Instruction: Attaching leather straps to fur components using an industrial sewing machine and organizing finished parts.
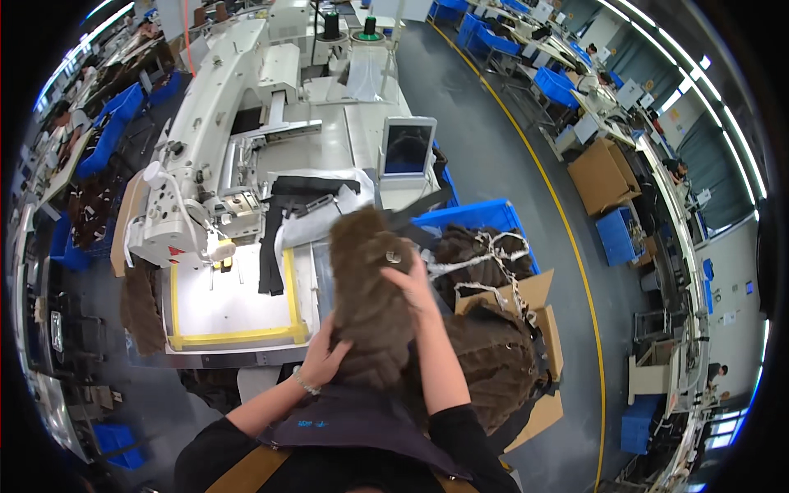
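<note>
A brown plush fabric piece [366, 287] is held up in front of me, between the white sewing machine [189, 181] and the blue bin. My left hand [323, 357] grips its lower left edge, thumb on the pile. Higher up, my right hand [413, 289] grips its right edge, close to a small light label [394, 257] on the plush. Fingers behind the cloth are hidden on both hands. Left of the piece lies a white sewing plate [222, 308] edged with yellow tape. Black cloth strips [275, 238] lie behind it on the table.
A blue bin [481, 212] and an open cardboard box [552, 337] at my right hold brown plush. A small screen [408, 148] stands on the machine table. Thread cones [369, 31] are at the back. A yellow floor line [567, 218] runs along the aisle.
</note>
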`<action>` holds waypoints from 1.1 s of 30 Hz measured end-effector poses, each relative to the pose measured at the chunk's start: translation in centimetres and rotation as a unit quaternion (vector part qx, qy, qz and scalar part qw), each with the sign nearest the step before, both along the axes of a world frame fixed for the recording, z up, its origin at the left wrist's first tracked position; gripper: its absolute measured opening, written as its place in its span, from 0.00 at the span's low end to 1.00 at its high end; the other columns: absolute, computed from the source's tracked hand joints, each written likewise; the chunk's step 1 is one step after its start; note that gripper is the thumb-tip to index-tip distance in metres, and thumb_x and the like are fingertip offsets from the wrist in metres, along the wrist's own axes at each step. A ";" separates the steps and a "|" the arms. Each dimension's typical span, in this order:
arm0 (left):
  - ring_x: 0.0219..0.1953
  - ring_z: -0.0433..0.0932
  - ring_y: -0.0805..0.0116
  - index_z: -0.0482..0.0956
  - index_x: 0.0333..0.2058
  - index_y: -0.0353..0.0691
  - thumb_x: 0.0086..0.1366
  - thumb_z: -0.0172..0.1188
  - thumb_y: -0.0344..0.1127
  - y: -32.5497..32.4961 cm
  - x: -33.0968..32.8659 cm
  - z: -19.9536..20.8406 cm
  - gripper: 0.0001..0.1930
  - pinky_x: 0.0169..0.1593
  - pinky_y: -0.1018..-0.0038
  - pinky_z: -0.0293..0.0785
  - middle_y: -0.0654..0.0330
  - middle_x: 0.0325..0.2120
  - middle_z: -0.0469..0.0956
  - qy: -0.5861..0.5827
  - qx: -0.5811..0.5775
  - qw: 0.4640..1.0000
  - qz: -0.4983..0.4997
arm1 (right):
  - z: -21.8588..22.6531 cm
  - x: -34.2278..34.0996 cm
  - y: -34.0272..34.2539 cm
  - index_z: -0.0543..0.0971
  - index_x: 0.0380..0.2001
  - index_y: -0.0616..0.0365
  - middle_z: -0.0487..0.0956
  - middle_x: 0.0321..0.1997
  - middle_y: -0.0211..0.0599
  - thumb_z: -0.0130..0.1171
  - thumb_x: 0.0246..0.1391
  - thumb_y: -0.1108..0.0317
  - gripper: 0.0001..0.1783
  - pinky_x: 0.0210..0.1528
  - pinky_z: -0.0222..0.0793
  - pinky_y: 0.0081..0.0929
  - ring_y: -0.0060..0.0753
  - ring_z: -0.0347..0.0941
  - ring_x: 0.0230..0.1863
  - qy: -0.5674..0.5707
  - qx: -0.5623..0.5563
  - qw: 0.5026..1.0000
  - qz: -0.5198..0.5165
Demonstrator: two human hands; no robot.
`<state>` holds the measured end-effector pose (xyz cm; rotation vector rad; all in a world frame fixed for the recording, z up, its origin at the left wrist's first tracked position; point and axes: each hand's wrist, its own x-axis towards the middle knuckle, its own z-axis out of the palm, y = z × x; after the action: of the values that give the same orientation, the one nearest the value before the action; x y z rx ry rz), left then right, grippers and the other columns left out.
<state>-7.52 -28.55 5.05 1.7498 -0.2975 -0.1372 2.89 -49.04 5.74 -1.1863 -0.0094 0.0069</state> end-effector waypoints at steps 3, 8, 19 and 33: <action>0.59 0.62 0.48 0.47 0.61 0.30 0.62 0.52 0.35 3.1 -0.8 -1.9 0.34 0.60 0.64 0.57 0.40 0.55 0.62 0.052 0.027 0.992 0.115 | -3.6 3.7 6.0 0.71 0.45 0.58 0.74 0.42 0.29 0.69 0.40 0.71 0.26 0.48 0.65 0.24 0.22 0.69 0.44 -0.090 -0.161 0.982 0.040; 0.56 0.60 0.42 0.46 0.60 0.26 0.56 0.61 0.46 6.6 -0.7 -4.9 0.44 0.57 0.59 0.58 0.39 0.55 0.57 0.084 0.320 0.940 0.089 | -8.8 2.7 12.5 0.63 0.57 0.49 0.64 0.55 0.39 0.66 0.41 0.61 0.38 0.52 0.53 0.46 0.44 0.60 0.57 -0.083 -0.536 0.838 -0.059; 0.59 0.56 0.47 0.49 0.61 0.29 0.54 0.61 0.45 4.0 2.6 -0.6 0.43 0.61 0.57 0.47 0.43 0.58 0.55 -0.187 0.300 0.907 0.229 | -4.0 -6.1 4.6 0.54 0.61 0.64 0.57 0.63 0.51 0.64 0.40 0.66 0.46 0.62 0.45 0.43 0.51 0.52 0.64 -0.097 -0.496 0.833 -0.223; 0.62 0.52 0.43 0.49 0.63 0.41 0.53 0.59 0.59 -23.3 -1.1 -6.5 0.46 0.63 0.52 0.47 0.38 0.59 0.53 -0.257 0.243 0.877 -0.325 | -4.0 -27.2 -11.2 0.55 0.62 0.64 0.55 0.64 0.59 0.60 0.50 0.53 0.43 0.64 0.47 0.47 0.60 0.49 0.65 0.217 -0.624 0.611 -0.436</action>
<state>-8.62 -51.89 -1.41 2.0988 -1.3432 -0.2444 -24.32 -60.26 1.72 -2.4578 1.2100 -0.6724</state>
